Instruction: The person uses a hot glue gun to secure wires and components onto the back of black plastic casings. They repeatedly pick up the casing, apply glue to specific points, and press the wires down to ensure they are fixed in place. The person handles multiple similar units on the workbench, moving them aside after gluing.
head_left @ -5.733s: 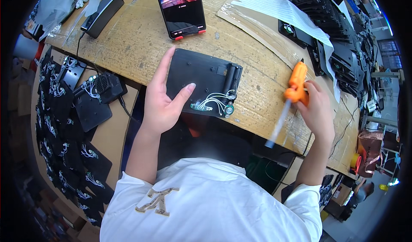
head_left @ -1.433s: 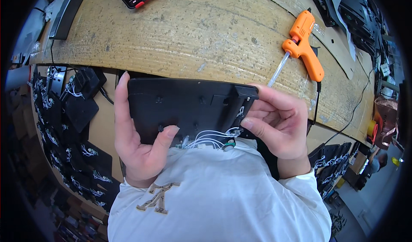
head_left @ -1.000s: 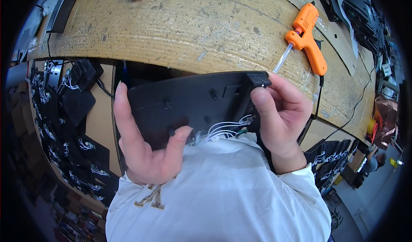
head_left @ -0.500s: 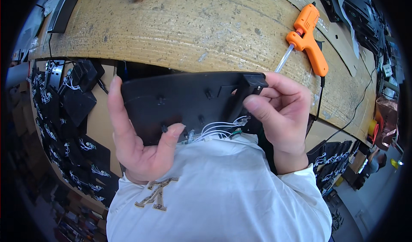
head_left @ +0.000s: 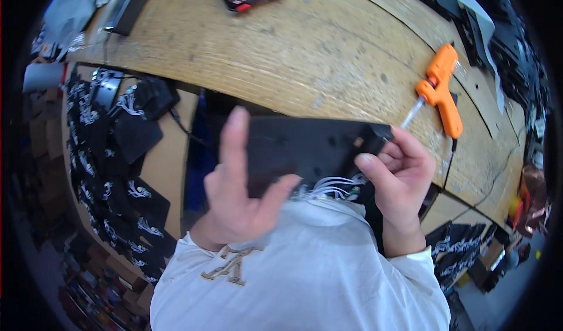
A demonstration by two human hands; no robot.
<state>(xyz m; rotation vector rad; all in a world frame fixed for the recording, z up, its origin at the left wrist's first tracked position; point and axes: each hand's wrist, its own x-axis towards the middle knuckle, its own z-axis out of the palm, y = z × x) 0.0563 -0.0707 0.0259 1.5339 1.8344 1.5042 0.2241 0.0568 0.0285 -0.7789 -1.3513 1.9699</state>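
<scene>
The right hand (head_left: 404, 178) has its thumb and fingers clamped on the right end of the black panel (head_left: 293, 146); some six seconds ago it held the orange glue gun (head_left: 436, 93) while the panel lay on the table (head_left: 264, 52). The left hand (head_left: 234, 196), blurred, has thumb and forefinger spread wide at the panel's left end; whether they grip it, I cannot tell. The panel is now off the table, tilted between both hands. White wires (head_left: 331, 184) run along its near edge, beside the shirt (head_left: 305, 260). Beyond its right end rests the glue gun.
</scene>
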